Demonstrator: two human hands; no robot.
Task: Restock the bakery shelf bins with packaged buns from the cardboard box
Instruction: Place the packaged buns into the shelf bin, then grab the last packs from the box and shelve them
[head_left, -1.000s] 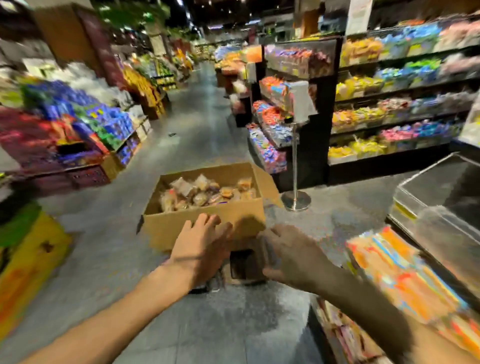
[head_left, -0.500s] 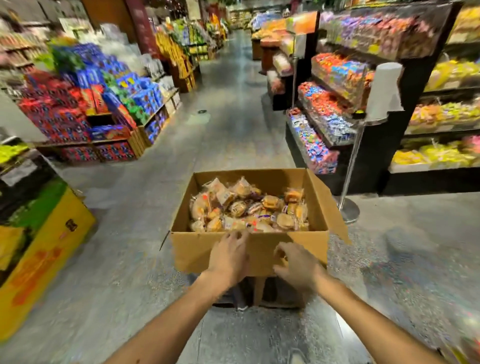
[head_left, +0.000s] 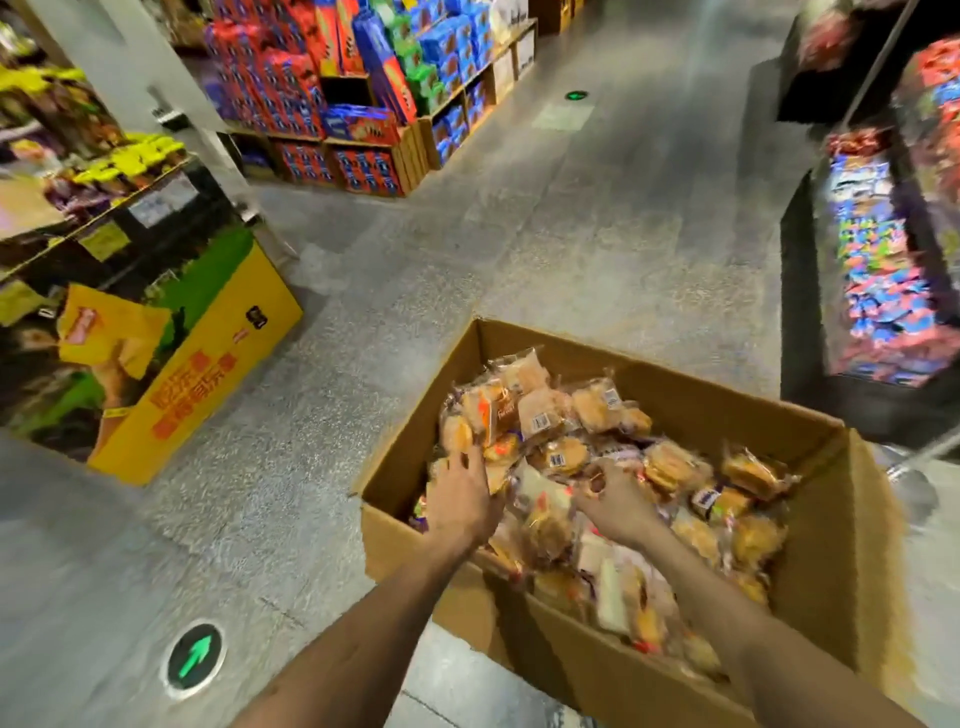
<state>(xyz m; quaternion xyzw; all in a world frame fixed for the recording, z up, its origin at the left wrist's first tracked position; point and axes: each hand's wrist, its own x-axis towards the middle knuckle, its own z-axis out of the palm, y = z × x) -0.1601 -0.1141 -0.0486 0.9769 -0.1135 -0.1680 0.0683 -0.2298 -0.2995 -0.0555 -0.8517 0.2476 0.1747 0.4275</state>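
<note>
Fingers (head_left: 466, 467) amid crinkly plastic-wrapped buns (head_left: 563, 456)

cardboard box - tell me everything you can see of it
The cardboard box is plain brown card, rectangular, open at the top, with a flap splayed outward at the view's right. It stands upright in the aisle over the grey floor; what it rests on is hidden. It is heaped with packaged buns in clear wrappers. Both hands reach inside: the left hand lies on the packets, the right hand curls its fingers round one.
</note>
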